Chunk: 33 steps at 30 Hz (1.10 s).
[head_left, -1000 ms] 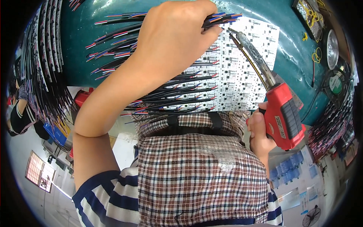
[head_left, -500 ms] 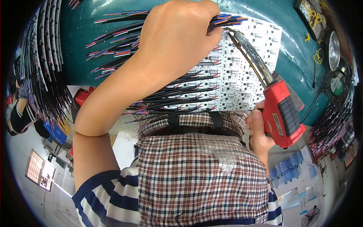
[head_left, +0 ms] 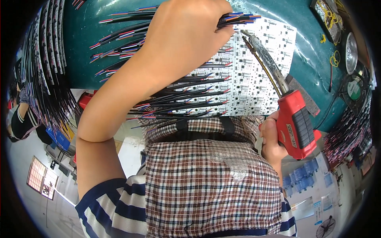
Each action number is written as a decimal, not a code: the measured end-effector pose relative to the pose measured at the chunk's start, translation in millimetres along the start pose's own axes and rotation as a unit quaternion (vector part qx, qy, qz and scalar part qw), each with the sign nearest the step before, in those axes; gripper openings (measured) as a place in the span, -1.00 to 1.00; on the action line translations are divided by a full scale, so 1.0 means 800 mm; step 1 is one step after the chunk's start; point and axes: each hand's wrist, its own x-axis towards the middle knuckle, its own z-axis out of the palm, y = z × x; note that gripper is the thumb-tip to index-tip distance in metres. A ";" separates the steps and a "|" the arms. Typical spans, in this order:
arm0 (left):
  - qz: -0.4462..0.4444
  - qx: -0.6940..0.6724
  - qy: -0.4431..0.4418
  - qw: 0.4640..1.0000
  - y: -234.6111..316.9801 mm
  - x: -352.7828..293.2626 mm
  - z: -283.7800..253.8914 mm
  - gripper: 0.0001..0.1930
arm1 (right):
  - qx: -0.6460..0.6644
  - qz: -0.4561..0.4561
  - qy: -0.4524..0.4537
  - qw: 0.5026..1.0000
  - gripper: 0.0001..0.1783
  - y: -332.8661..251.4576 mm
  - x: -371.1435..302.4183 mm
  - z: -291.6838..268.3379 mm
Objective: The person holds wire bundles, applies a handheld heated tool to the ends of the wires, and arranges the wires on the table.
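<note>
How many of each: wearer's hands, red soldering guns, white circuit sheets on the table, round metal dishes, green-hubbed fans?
Left hand, right hand: 2
Soldering gun: 1
Circuit sheet: 1
Metal dish: 1
Green-hubbed fan: 1
Total: 6

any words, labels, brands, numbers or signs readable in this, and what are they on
None that I can quote:
Pale label on the red soldering gun: print too small.
White circuit boards: tiny dark markings, too small.
Round green label on the black fan: too small.
Blue box at the left: marks blurred.
Blue-and-white wall sign, lower right: blurred.
</note>
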 end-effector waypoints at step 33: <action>0.013 0.033 0.007 0.999 0.007 -0.002 -0.014 -0.84 | 0.087 -0.029 0.041 0.995 -0.72 0.003 -0.006 -0.001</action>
